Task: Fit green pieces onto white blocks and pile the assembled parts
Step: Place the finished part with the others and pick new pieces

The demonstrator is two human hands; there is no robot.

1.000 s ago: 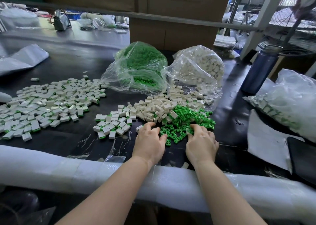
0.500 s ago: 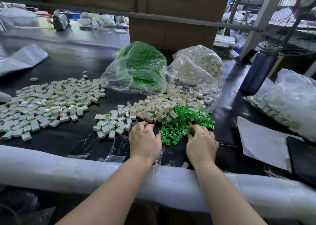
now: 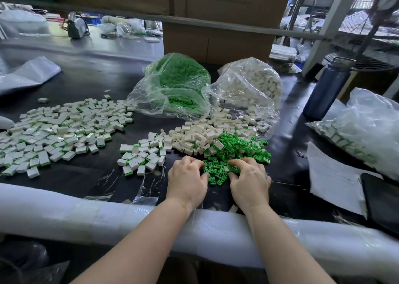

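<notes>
Hundreds of assembled green-edged white plastic blocks (image 3: 60, 132) lie at ten o'clock, yet bags remain full; left hand (image 3: 186, 179) and right hand (image 3: 248, 180) curl into loose green plastic clips (image 3: 235, 152), grasp unclear.

No legible text anywhere.

Both bare forearms are reaching in from the near edge, angling toward each other as they extend away. Left hand (image 3: 187, 179) is lying palm down, knuckles up, fingers curling toward the right, thumb pointing right. Right hand (image 3: 248, 179) is lying palm down just beside it, fingers curling toward the left, thumb tucked low on the near side. The two sets of fingertips are sitting close together but apart. Whether either hand is pinching anything cannot be told.
</notes>
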